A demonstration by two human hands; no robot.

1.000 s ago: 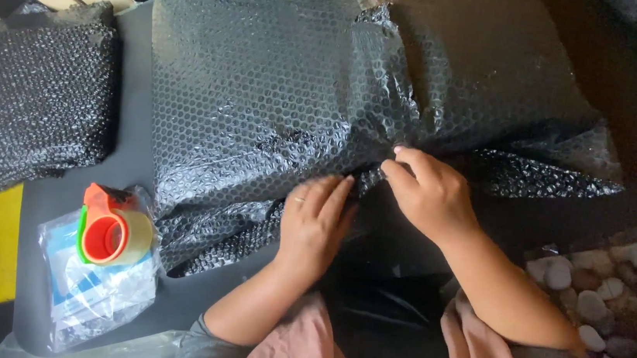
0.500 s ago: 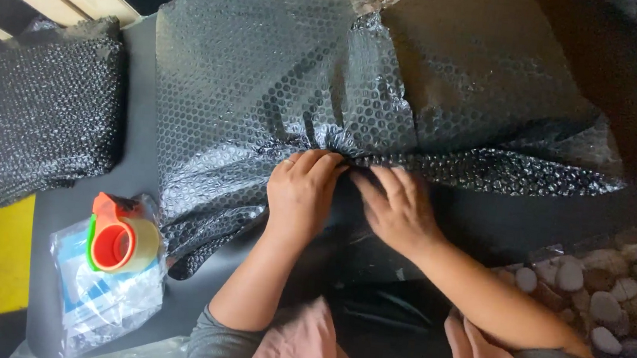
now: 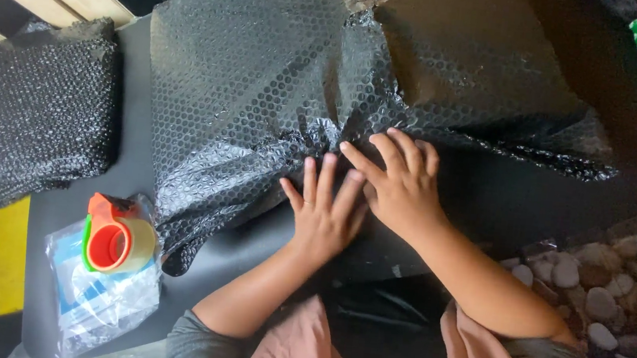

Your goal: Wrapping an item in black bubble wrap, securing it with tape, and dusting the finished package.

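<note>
Both hands have let go, left hand (image 3: 323, 214) and right hand (image 3: 399, 187) now pressing flat, fingers spread, on the black bubble-wrapped package (image 3: 264, 96).

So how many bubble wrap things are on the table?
2. The big black bubble wrap sheet lies under both hands in the middle; a smaller folded black bubble wrap bundle sits at the left. More may be hidden.

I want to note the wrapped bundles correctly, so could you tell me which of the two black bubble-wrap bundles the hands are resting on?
The large middle bundle; both hands lie flat on its near edge. The smaller bundle sits untouched at far left.
</note>
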